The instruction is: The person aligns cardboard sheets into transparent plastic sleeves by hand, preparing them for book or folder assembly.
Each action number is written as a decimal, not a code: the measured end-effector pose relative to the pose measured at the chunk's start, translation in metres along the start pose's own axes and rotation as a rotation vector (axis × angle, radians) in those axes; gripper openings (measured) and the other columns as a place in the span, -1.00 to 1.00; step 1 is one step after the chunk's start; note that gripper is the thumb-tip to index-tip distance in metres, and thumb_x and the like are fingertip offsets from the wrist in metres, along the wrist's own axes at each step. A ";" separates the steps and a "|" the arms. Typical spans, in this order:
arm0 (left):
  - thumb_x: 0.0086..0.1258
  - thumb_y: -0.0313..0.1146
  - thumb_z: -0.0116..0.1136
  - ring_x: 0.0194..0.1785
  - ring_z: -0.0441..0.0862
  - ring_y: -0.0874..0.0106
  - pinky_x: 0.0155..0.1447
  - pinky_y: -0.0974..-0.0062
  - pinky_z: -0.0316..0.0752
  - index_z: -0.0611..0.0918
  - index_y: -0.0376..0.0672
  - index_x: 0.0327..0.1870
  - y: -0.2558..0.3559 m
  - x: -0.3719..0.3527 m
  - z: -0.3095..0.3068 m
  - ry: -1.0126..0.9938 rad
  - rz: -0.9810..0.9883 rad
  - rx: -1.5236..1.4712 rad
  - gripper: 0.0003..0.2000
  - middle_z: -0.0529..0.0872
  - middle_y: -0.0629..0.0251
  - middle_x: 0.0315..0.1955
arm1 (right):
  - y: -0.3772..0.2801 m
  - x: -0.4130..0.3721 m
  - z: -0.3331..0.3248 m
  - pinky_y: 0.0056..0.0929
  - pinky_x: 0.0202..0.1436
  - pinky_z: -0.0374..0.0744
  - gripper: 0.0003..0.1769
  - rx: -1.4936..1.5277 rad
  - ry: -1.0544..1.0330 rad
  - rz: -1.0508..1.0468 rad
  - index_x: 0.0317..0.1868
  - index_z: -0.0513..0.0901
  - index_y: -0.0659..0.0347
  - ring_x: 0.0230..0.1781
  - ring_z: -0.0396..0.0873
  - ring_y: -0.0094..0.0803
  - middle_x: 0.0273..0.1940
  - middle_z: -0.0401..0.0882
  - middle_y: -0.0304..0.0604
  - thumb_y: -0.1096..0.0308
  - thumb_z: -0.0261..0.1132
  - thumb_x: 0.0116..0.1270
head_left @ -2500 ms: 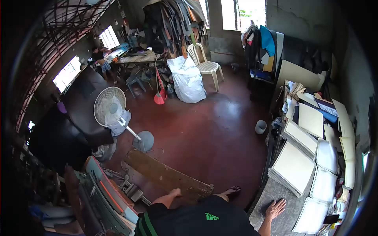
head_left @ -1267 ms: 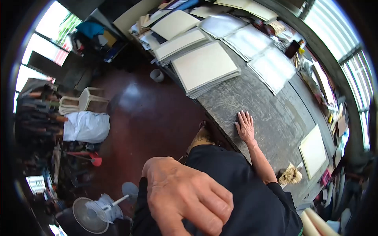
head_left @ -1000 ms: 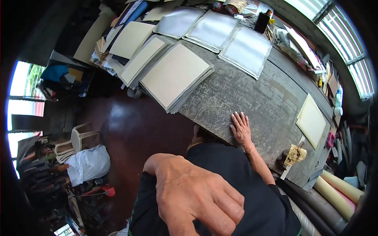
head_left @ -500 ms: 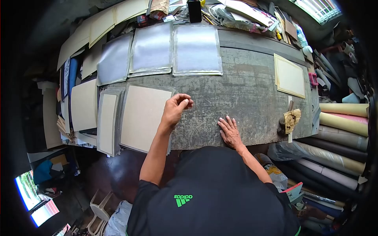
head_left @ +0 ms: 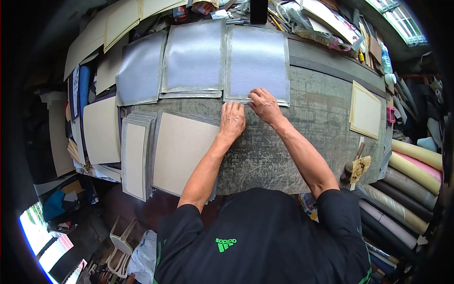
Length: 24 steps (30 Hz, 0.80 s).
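At the near edge of the right-hand stack of shiny grey sheets (head_left: 257, 61), both hands are close together. My left hand (head_left: 233, 119) is at the stack's lower left corner, its fingers side by side and their tips at the edge. My right hand (head_left: 266, 105) lies over the near edge with its fingers bent in a pinch; whether a sheet is between them is too small to tell. Beside this stack are a second shiny stack (head_left: 194, 57) and a third shiny sheet (head_left: 139, 71). Grey-edged beige panels (head_left: 182, 146) lie left of my left forearm.
Narrow beige panels (head_left: 135, 158) are stacked at the left of the worn table (head_left: 265, 161). Pale panels (head_left: 366, 111), a wooden block (head_left: 360, 169) and a dark tool are at the right. Material rolls (head_left: 411, 175) lie beyond. Clutter and a dark upright object (head_left: 258, 12) line the back.
Both hands have moved forward to the near edge of the right-hand shiny stack. My right hand has left the tabletop and bent its fingers. The view has shifted.
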<state>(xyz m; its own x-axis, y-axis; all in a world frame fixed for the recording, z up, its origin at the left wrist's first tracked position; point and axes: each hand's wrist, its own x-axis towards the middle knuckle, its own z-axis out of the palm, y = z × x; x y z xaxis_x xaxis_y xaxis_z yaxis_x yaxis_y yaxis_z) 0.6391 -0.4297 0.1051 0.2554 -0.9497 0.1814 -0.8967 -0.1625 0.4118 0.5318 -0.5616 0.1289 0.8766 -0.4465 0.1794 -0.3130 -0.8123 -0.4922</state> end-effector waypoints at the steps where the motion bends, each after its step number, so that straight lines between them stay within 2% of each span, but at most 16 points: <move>1: 0.14 -0.46 0.18 0.14 0.48 0.12 0.27 0.18 0.30 0.57 -0.33 -0.04 0.000 0.001 0.000 -0.002 -0.004 0.020 -0.67 0.59 0.05 -0.04 | 0.006 0.013 0.006 -0.21 0.06 0.48 -0.79 0.005 -0.014 -0.002 -0.21 0.58 0.21 -0.01 0.49 -0.16 -0.09 0.54 -0.14 0.37 0.36 0.16; 6: 0.13 -0.48 0.20 0.14 0.47 0.12 0.28 0.19 0.30 0.56 -0.36 -0.04 -0.001 0.001 0.000 -0.023 -0.070 -0.038 -0.66 0.59 0.04 -0.04 | 0.020 0.037 0.017 -0.26 0.08 0.43 -0.68 -0.037 -0.162 -0.025 -0.21 0.59 0.19 0.01 0.45 -0.20 -0.09 0.52 -0.18 0.29 0.45 0.05; 12: 0.12 -0.50 0.21 0.12 0.48 0.14 0.24 0.19 0.33 0.57 -0.35 -0.04 -0.004 0.004 -0.004 -0.003 -0.079 -0.109 -0.66 0.58 0.06 -0.03 | 0.024 0.043 0.013 -0.27 0.04 0.42 -0.72 -0.056 -0.260 -0.054 -0.22 0.60 0.19 -0.01 0.44 -0.23 -0.09 0.52 -0.17 0.29 0.43 0.09; 14: 0.12 -0.49 0.21 0.11 0.49 0.15 0.22 0.19 0.35 0.57 -0.35 -0.05 -0.006 0.004 -0.003 0.005 -0.076 -0.126 -0.67 0.58 0.06 -0.04 | 0.019 0.042 0.012 -0.30 -0.01 0.44 -0.78 -0.109 -0.255 -0.109 -0.25 0.59 0.20 -0.06 0.46 -0.25 -0.14 0.52 -0.16 0.31 0.37 0.13; 16: 0.12 -0.46 0.22 0.04 0.49 0.15 0.12 0.20 0.40 0.56 -0.33 -0.03 -0.008 0.008 -0.002 -0.025 -0.073 -0.086 -0.64 0.57 0.09 -0.11 | 0.016 0.037 0.018 -0.35 -0.06 0.46 -0.81 -0.294 -0.245 -0.241 -0.25 0.59 0.22 -0.08 0.48 -0.28 -0.20 0.52 -0.16 0.34 0.32 0.13; 17: 0.12 -0.46 0.22 0.04 0.49 0.15 0.12 0.20 0.40 0.56 -0.33 -0.03 -0.008 0.010 -0.001 -0.019 -0.067 -0.086 -0.64 0.57 0.09 -0.11 | 0.016 0.034 0.021 -0.33 -0.11 0.49 -0.86 -0.280 -0.157 -0.247 -0.29 0.57 0.22 -0.14 0.52 -0.25 -0.28 0.51 -0.14 0.40 0.28 0.12; 18: 0.13 -0.44 0.22 0.00 0.48 0.15 0.07 0.20 0.41 0.54 -0.33 0.03 -0.008 0.013 0.000 -0.059 -0.090 -0.040 -0.61 0.55 0.11 -0.15 | 0.016 0.038 0.016 -0.33 -0.11 0.49 -0.86 -0.288 -0.152 -0.248 -0.29 0.57 0.22 -0.14 0.52 -0.25 -0.28 0.51 -0.14 0.40 0.28 0.12; 21: 0.17 -0.40 0.22 -0.04 0.47 0.16 0.01 0.22 0.42 0.49 -0.34 0.14 -0.008 0.026 0.002 -0.090 -0.120 0.020 -0.53 0.53 0.12 -0.20 | 0.026 0.058 -0.009 -0.13 -0.22 0.56 -0.95 -0.155 0.083 0.124 -0.37 0.51 0.22 -0.30 0.57 -0.06 -0.36 0.53 -0.06 0.43 0.21 0.17; 24: 0.23 -0.35 0.21 -0.05 0.48 0.16 -0.02 0.21 0.45 0.41 -0.38 0.25 -0.018 0.038 0.010 -0.132 -0.131 0.048 -0.45 0.54 0.10 -0.21 | 0.071 0.086 -0.074 -0.09 -0.26 0.57 -0.89 -0.212 0.360 0.322 -0.35 0.52 0.25 -0.35 0.61 0.03 -0.37 0.61 0.07 0.38 0.17 0.27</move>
<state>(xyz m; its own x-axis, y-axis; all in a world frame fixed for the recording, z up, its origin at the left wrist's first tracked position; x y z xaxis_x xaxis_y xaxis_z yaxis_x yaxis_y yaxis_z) 0.6615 -0.4658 0.0956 0.3248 -0.9458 0.0091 -0.8758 -0.2971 0.3804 0.5576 -0.6854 0.1725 0.5544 -0.7566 0.3467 -0.6457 -0.6538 -0.3944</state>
